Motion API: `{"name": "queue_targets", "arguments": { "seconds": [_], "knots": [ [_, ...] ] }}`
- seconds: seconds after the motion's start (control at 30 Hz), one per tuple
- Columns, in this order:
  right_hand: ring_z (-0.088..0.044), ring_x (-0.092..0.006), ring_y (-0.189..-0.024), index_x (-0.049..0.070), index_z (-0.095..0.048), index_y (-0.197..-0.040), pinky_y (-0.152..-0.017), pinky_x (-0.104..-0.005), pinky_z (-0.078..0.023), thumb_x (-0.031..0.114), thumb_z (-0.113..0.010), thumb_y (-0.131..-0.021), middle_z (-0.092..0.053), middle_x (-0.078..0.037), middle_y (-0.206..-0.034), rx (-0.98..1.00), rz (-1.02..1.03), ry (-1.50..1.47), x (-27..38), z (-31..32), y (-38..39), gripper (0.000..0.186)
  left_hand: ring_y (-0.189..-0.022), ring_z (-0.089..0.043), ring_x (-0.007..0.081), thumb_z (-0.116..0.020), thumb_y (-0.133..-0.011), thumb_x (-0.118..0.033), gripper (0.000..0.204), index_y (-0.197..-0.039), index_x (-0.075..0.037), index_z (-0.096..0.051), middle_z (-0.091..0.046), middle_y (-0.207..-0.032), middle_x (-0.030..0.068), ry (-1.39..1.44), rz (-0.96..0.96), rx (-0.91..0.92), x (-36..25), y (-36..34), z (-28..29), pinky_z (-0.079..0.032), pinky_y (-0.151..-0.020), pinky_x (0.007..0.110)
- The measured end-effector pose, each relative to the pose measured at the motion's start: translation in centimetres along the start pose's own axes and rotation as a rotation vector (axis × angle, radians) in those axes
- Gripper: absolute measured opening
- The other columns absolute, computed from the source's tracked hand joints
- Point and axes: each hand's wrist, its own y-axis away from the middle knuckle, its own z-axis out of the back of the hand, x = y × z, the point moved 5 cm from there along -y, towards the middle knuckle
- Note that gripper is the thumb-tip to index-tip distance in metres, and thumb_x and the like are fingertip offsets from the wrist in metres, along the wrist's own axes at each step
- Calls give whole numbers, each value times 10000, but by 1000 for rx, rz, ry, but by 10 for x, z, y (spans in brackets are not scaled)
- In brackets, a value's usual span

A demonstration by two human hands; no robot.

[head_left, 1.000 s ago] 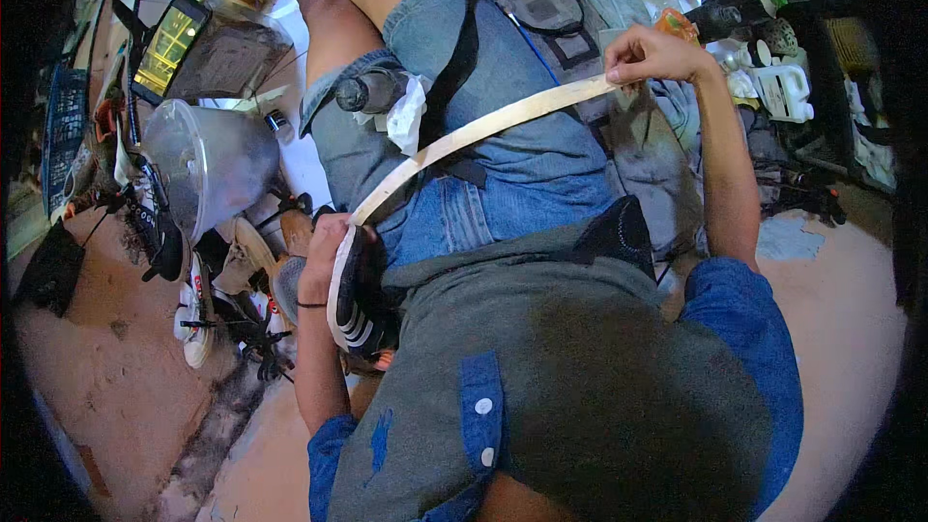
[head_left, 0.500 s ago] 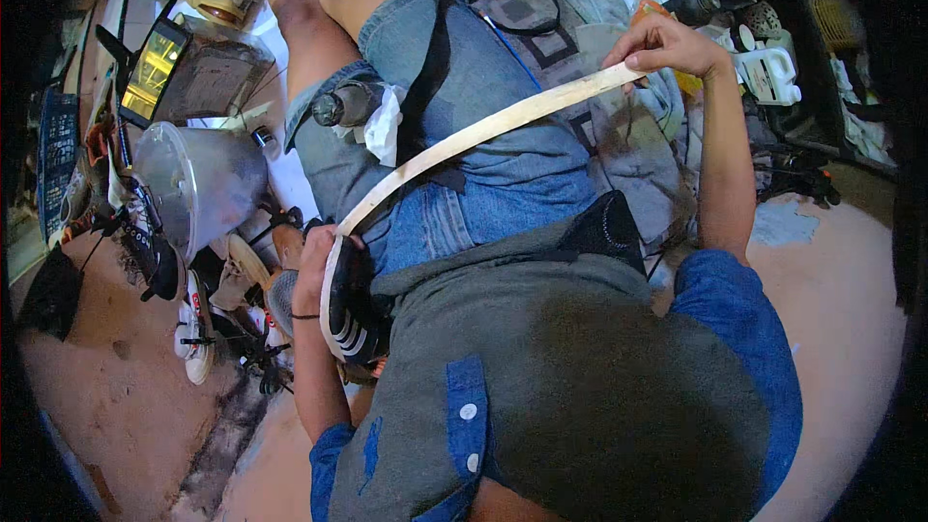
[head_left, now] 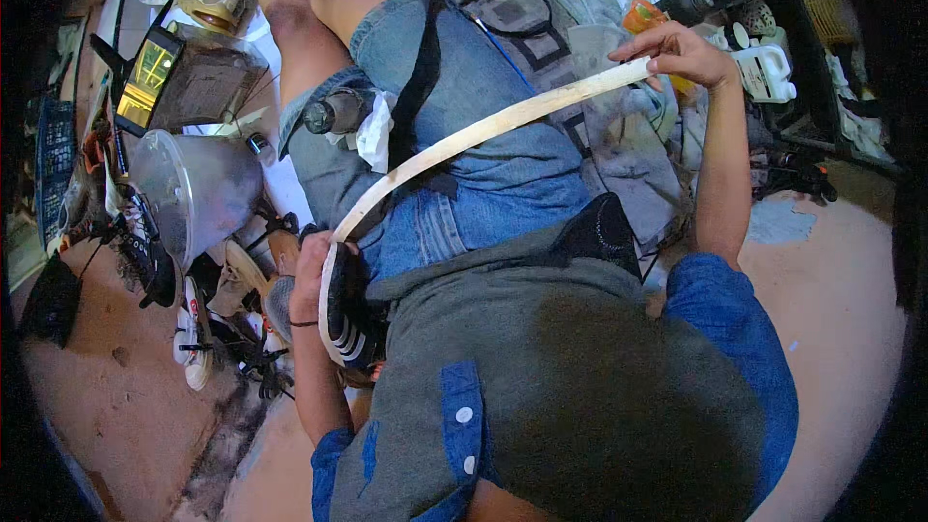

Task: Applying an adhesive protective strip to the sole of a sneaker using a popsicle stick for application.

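My left hand (head_left: 309, 275) is closed around a black shoe (head_left: 350, 314) with white stripes, held on its side against my lap. A long cream-coloured strip (head_left: 503, 124) follows the edge of the shoe's sole, then arcs up across my denim shorts to the right. At its far end, my right hand (head_left: 688, 56) holds the tip between thumb and fingers, with the index finger stretched over it. The strip is curved and raised along its free length. My left fingers partly cover where it meets the toe or heel; I cannot tell which.
A dark bottle (head_left: 333, 113) and a crumpled white tissue (head_left: 375, 133) rest on my thigh. To the left are a translucent bucket (head_left: 213, 188), a phone (head_left: 150, 77) on a stand and several shoes (head_left: 196, 333). A white jug (head_left: 766, 72) stands at the right by a black crate (head_left: 822, 87).
My right index finger has lifted and straightened, so more of the strip's tip shows. The view has shifted slightly; the left hand keeps its hold on the shoe.
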Motion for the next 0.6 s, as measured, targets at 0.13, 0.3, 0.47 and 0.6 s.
{"name": "queue_targets", "arguments": {
  "seconds": [0.13,0.3,0.47,0.6],
  "knots": [
    [-598,-113,-685,-50,-665,-1194,-668,-254,-510,44,-626,-802,-713,-103,-990,-16,-17,-1,-7,1,1,405,-615,-568,114,-459,-1007,-508,574,-878,13,-660,-642,-736,44,23,58,-24,5,1,4,-453,-556,257],
    [-613,-94,-681,2,-684,-1035,-643,-237,-499,124,-749,-790,-703,-65,-896,-119,-61,62,-23,-4,-14,282,-643,-586,128,-461,-1006,-501,570,-878,16,-663,-655,-753,54,-62,29,-98,2,4,4,-475,-584,279],
    [-619,-81,-700,27,-626,-998,-649,-210,-496,153,-779,-809,-696,-59,-882,-196,-51,100,-21,-32,-43,273,-634,-596,130,-476,-983,-549,612,-880,23,-669,-658,-739,57,-1,31,-47,-1,2,-1,-478,-581,279],
    [-660,-102,-758,20,-597,-1053,-694,-225,-531,95,-730,-869,-698,-76,-883,-429,33,-97,-34,-27,-44,239,-607,-599,127,-500,-949,-608,664,-881,30,-675,-655,-719,61,41,51,-42,-2,0,-5,-473,-558,273]
  ]
}}
